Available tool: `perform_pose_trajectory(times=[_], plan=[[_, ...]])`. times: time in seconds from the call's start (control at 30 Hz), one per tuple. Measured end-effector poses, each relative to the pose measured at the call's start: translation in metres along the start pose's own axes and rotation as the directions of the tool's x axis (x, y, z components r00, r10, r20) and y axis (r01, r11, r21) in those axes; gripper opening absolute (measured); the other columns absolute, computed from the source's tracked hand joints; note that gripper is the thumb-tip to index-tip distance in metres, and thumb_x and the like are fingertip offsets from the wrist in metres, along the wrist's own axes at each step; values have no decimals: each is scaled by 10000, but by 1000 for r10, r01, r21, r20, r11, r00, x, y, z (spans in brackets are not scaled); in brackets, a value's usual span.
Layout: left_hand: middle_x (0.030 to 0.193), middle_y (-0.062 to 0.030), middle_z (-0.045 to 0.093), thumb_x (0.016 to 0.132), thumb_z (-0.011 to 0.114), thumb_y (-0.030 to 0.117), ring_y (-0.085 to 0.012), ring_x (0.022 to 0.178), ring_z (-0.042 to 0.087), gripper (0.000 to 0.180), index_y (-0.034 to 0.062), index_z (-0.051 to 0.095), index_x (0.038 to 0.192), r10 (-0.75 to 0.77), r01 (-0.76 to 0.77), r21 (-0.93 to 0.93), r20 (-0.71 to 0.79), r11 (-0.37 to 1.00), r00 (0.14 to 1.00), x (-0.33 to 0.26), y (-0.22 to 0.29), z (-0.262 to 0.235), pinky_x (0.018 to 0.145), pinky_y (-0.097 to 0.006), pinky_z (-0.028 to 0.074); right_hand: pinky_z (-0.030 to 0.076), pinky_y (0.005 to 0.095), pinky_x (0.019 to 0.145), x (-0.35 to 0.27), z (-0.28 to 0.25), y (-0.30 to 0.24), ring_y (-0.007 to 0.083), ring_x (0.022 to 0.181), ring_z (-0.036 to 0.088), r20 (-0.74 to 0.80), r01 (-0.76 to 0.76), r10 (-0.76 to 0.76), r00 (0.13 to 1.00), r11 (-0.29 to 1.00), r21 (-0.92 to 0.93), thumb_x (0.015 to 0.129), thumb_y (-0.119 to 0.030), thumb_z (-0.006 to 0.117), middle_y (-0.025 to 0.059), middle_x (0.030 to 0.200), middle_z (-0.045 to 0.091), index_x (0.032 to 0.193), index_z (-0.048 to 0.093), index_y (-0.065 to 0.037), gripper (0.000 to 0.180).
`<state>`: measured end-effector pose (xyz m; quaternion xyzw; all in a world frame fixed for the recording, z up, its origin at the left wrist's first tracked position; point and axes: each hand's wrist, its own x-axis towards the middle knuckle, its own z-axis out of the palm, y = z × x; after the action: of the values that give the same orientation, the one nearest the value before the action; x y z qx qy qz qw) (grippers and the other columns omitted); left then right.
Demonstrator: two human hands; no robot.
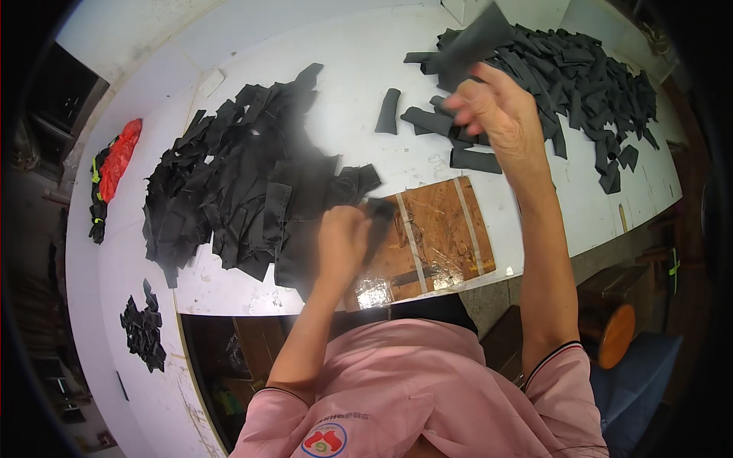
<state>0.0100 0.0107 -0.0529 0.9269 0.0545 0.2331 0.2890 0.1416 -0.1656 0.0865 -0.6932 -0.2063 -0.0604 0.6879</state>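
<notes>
My left hand [343, 235] is closed, blurred by motion, with a dark fabric piece [379, 217] at its fingers, above the near edge of a brown board [439, 229]. To its left spreads a loose heap of flat black fabric pieces [229, 175]. My raised right hand [492, 107] has its fingers partly curled and apart. Just beyond its fingertips a dark tube-like piece [477, 42] is in the air, smeared by motion; whether a finger still touches it is unclear. Beneath lie several similar tubes [475, 160], beside a large pile of them [580, 76].
The white table [351, 91] curves around me. On its left lie a red plastic bundle [121, 160] and a small black heap [143, 328]. A single tube [388, 111] lies between the heaps. A round wooden stool [615, 336] stands by the table's right edge.
</notes>
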Motion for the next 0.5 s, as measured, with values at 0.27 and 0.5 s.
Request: perform_pose_trajectory(times=[0.27,0.5], plan=[[699,-15,569,700,620,-52,-51,608,535,192,20,517,846,-395,546,-772,414,326,820,18,45,-81,527,-181,427,428,213,673,-153,44,46,83,806,507,567,-600,447,692,793,108,720,-149,664,55,934,542,1038,505,3,387],[692,6,558,726,643,28,-37,573,484,249,26,503,932,-365,499,-713,352,493,862,-3,48,-83,517,-158,380,415,227,526,-168,81,39,90,615,520,599,-802,534,597,374,466,768,-148,629,14,758,560,891,572,-52,167]])
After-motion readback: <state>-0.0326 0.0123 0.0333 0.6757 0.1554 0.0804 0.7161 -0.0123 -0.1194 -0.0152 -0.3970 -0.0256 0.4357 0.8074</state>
